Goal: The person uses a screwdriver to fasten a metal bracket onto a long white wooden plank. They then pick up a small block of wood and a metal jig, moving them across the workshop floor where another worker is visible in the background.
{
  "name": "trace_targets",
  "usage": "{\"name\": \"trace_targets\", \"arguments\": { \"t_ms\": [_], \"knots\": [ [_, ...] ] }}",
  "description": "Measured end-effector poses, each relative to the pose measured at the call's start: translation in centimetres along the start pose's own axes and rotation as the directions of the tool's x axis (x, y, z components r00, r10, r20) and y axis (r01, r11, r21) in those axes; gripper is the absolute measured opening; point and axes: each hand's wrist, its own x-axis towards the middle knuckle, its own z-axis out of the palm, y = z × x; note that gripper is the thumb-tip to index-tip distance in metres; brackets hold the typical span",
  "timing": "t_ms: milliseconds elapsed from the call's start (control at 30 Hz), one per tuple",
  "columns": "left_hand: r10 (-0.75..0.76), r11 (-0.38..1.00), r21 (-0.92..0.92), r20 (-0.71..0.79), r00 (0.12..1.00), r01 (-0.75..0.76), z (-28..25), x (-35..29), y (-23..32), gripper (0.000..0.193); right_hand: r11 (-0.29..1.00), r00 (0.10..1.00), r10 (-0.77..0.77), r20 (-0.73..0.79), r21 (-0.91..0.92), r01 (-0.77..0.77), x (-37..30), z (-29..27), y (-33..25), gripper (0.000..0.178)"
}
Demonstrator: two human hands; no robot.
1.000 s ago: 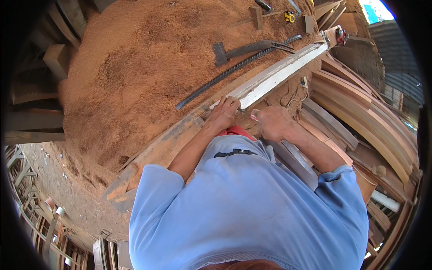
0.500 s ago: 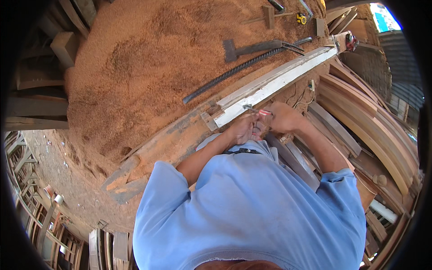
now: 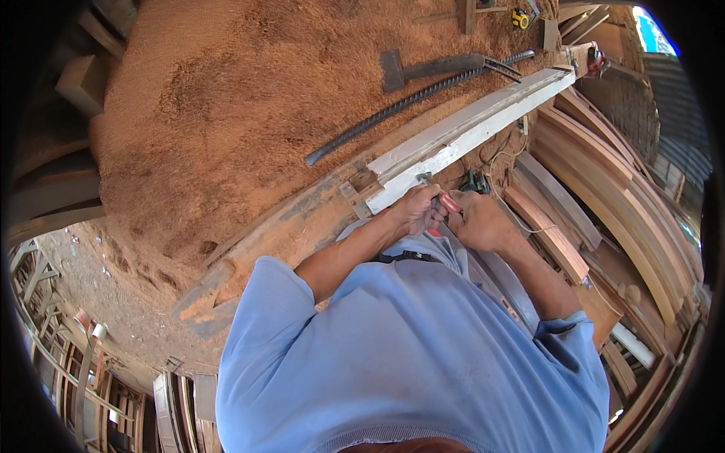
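My right hand [image 3: 482, 220] is closed round the red-and-white handle of a screwdriver [image 3: 451, 202]. The screwdriver points up and left toward a small metal fitting [image 3: 424, 178] at the side of a white-painted timber [image 3: 453, 156]. Against it, my left hand [image 3: 418, 210] is closed, its fingertips by the screwdriver's shaft; what it pinches is hidden. Just below the fingers shows a small red piece [image 3: 433, 232], too little of it visible to name. The white timber lies slanting on a wide, dusty plank [image 3: 291, 235].
Beyond the timber, a hammer [image 3: 442, 66] and a ribbed steel bar [image 3: 408, 106] lie on sawdust [image 3: 226, 121]. A yellow tape measure [image 3: 520, 19] is at the far right. Curved boards [image 3: 612, 181] are stacked to the right, with a cable [image 3: 495, 170] and a green tool [image 3: 474, 181] nearby.
The view has shifted a little. My right hand has moved lower and right with the screwdriver, whose handle now slants more steeply. A green tool and cable have come into sight beyond my right hand.
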Motion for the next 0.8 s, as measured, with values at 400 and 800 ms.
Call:
{"name": "trace_targets", "arguments": {
  "t_ms": [400,800],
  "knots": [
    [0.044,0.995,-0.085,-0.021,0.999,-0.045,-0.2,0.7,-0.4,0.038,0.93,0.995,0.099,-0.009,0.355,-0.09,-0.7,-0.1,0.8,0.043],
    [0.043,0.992,-0.12,0.113,0.993,-0.03,-2.7,1.0,-1.8,0.037,0.987,0.989,0.142,0.028,-0.079,-0.139,-1.8,0.3,-2.0,0.055]
  ]
}}
